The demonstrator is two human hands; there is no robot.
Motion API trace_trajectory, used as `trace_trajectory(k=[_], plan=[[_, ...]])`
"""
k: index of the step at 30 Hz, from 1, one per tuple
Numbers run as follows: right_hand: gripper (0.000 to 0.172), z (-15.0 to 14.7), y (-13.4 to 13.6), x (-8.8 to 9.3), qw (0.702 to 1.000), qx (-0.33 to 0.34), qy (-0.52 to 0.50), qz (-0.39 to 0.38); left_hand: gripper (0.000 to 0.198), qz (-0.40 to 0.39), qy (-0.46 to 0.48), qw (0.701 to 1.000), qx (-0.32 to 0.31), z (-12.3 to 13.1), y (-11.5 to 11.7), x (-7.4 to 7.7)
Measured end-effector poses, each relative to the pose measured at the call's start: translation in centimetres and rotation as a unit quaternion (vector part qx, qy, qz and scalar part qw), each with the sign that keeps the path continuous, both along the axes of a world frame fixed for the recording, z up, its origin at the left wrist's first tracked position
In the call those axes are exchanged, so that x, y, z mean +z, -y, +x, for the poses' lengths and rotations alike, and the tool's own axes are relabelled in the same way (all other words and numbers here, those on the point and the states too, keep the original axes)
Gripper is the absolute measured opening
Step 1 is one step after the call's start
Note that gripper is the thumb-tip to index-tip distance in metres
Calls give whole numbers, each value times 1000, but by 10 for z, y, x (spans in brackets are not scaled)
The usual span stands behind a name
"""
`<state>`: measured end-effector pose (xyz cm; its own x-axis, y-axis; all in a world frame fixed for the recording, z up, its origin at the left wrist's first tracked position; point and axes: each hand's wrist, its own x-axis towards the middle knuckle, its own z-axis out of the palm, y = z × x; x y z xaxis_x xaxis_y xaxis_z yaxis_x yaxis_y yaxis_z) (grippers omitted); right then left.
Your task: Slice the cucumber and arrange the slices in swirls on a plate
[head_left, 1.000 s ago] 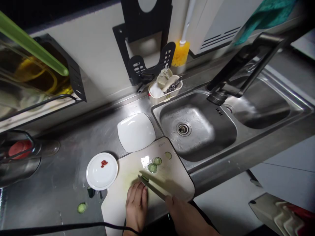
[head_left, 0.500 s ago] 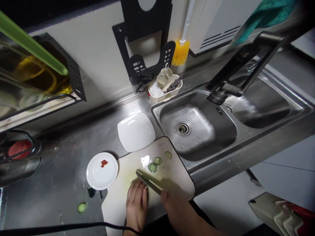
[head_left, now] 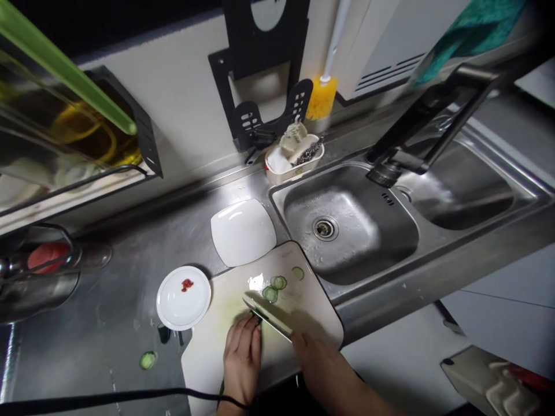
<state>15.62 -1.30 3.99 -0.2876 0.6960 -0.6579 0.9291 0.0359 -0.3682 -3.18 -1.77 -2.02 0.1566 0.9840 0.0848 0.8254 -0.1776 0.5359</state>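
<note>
On the white cutting board [head_left: 316,300], my left hand [head_left: 241,352] is closed over a cucumber [head_left: 258,319], its fingers curled. Most of the cucumber is hidden under them; only a dark green end shows. My right hand [head_left: 316,358] grips a kitchen knife [head_left: 271,318], whose blade lies beside the left fingertips at the cucumber's end. Several thin cucumber slices [head_left: 270,294] lie flat beyond the blade. A round white plate [head_left: 182,315] with small red pieces [head_left: 187,284] stands left of the board, and a bare square white plate [head_left: 244,234] behind it.
A steel sink [head_left: 347,225] lies right of the board, with a black faucet [head_left: 416,133] over it. A cucumber end [head_left: 148,360] and a dark green piece [head_left: 163,333] rest on the counter at left. A black cord [head_left: 130,396] crosses the bottom left.
The knife has shifted slightly right and its blade has turned, showing more of its side. The left hand keeps its place on the cucumber. The view has moved a little.
</note>
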Motion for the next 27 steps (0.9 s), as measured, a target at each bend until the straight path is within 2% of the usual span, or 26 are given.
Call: trace_trajectory(k=[4, 11, 20, 27], plan=[[46, 6, 11, 10, 1000, -7, -16, -10, 22, 11, -13, 1000, 3, -2, 2, -3], [50, 6, 6, 30, 998, 2, 3, -64, 22, 24, -19, 1000, -2, -4, 3, -7], [48, 4, 7, 27, 999, 4, 9, -53, 22, 15, -22, 1000, -1, -3, 3, -6], [40, 9, 17, 19, 999, -12, -26, 16, 22, 21, -20, 1000, -1, -4, 5, -9]])
